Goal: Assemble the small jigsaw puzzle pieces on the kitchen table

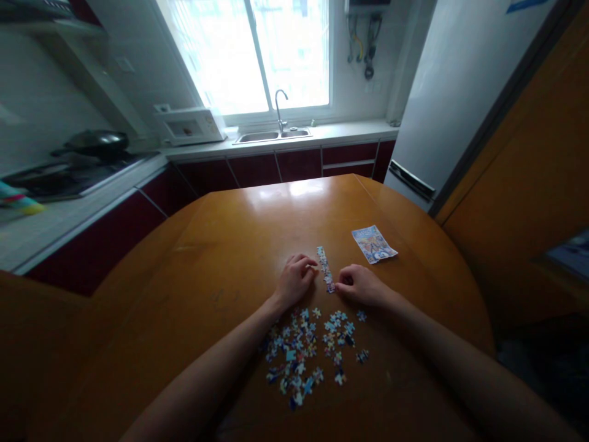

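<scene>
A narrow strip of joined puzzle pieces (324,268) lies on the wooden table (221,245), running away from me. Just left of it rests my left hand (297,279), its fingers loosely curled; whether anything is between them is too small to tell. My right hand (361,284) is at the strip's near right end, thumb and forefinger pinched together at its edge. What the pinch holds, if anything, cannot be made out. Many loose puzzle pieces (291,355) are scattered nearer to me, between my forearms.
A printed picture sheet (374,244) lies to the right beyond my right hand. Past the table are a counter (354,129) with a sink (257,137), a microwave (191,126), a pan (99,142) on the stove, and a tall fridge (451,86).
</scene>
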Demonstrator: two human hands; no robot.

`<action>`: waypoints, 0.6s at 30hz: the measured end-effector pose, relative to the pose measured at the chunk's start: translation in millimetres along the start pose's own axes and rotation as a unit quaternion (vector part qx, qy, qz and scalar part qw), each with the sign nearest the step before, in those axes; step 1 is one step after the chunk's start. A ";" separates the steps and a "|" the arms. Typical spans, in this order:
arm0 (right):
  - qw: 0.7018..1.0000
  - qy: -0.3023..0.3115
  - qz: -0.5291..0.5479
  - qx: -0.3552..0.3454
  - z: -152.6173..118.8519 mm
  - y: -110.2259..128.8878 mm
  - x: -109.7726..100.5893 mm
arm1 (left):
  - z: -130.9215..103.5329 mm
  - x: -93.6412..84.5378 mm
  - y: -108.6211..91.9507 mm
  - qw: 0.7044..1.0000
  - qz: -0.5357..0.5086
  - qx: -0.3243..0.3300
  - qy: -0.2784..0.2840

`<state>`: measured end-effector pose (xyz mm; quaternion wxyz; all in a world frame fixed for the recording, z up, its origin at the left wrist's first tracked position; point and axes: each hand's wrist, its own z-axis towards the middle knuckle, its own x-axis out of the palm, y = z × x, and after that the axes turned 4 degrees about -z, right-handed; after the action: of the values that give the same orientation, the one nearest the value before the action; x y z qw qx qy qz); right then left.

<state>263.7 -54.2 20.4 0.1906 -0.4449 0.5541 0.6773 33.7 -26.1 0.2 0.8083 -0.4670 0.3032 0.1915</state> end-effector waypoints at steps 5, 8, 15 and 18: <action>1.000 -0.005 0.001 0.003 0.4 -0.7 0.3 | 0.8 -0.8 -3.1 1.000 -0.004 -0.006 0.001; 1.000 -0.005 0.001 0.003 -0.2 0.1 0.0 | 0.3 -1.2 -5.2 1.000 0.000 0.000 0.013; 1.000 -0.017 -0.010 -0.004 -2.8 2.1 1.4 | -0.9 -0.8 -8.2 0.998 0.029 0.026 0.056; 1.000 -0.024 -0.010 -0.010 -3.6 2.7 2.6 | -0.3 0.1 -7.5 0.997 0.040 0.033 0.061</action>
<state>261.7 -59.0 19.9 0.2065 -0.4359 0.5383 0.6910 38.1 -30.0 4.8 0.7948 -0.4388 0.3767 0.1842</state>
